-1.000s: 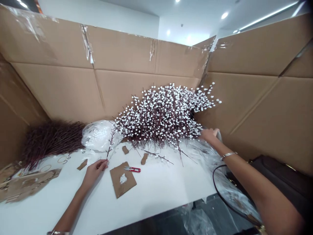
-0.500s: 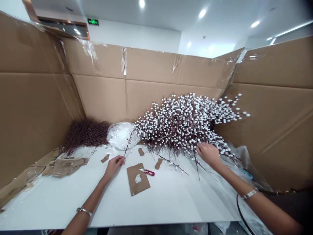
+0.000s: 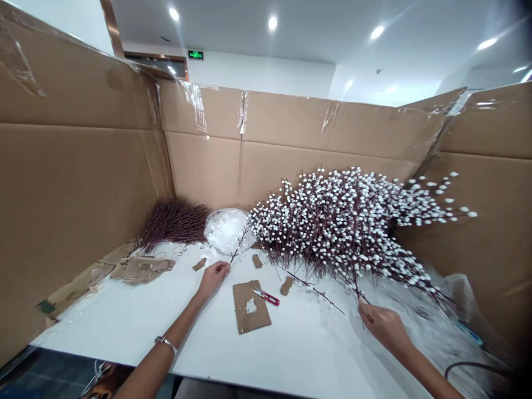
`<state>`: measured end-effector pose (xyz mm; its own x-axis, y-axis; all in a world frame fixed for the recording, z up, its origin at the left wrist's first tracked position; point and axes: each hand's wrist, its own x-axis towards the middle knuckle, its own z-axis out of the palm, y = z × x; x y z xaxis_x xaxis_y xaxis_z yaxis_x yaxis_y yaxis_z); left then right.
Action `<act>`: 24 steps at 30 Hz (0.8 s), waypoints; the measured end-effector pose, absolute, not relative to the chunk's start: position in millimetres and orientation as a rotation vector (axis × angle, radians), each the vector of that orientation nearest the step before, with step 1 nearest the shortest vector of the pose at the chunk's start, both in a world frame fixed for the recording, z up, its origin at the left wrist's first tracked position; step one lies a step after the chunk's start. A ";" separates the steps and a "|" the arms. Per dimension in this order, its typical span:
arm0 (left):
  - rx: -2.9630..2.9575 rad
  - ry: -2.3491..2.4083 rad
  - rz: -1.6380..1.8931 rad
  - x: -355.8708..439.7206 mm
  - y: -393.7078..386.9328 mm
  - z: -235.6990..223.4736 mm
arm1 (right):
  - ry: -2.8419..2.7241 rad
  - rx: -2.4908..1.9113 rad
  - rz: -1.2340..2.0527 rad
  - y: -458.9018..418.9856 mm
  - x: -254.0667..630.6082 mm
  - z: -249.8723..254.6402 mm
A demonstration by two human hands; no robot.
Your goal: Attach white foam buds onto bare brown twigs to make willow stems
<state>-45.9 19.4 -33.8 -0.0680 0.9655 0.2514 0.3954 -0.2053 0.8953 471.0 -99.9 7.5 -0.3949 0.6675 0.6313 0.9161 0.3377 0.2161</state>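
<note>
My left hand [image 3: 213, 277] rests on the white table [image 3: 299, 343] and pinches the lower end of a thin bare dark twig [image 3: 239, 245] that slants up to the right. My right hand [image 3: 384, 326] is closed on the stem end of a branch with white buds [image 3: 401, 269], low at the right edge of a big heap of such branches [image 3: 341, 221]. Between the hands lie a cardboard piece [image 3: 250, 306] with a white blob on it and small red-handled snips [image 3: 266, 297].
A clear bag of white beads [image 3: 226, 230] and a pile of bare dark twigs [image 3: 174, 221] lie at the back left. Cardboard scraps [image 3: 139, 270] lie on the left. Tall cardboard walls [image 3: 83, 166] enclose the table. Crumpled clear plastic [image 3: 436, 327] covers the right side.
The view has swung left and up. My right hand came away from the far right, moved down toward me and now grips a budded branch's stem. My left hand keeps its twig.
</note>
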 end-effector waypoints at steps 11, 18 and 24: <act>1.571 1.718 1.566 -55.7 16.5 -24.4 | -2.263 -1.157 -0.666 -103.1 445.9 -11.4; 1.464 1.763 1.672 -57.9 19.8 -26.1 | -2.094 -1.220 -0.450 -102.4 440.2 -5.5; 1.419 1.737 1.724 -57.9 19.8 -24.4 | -1.975 -1.336 -0.318 -103.6 453.6 -7.1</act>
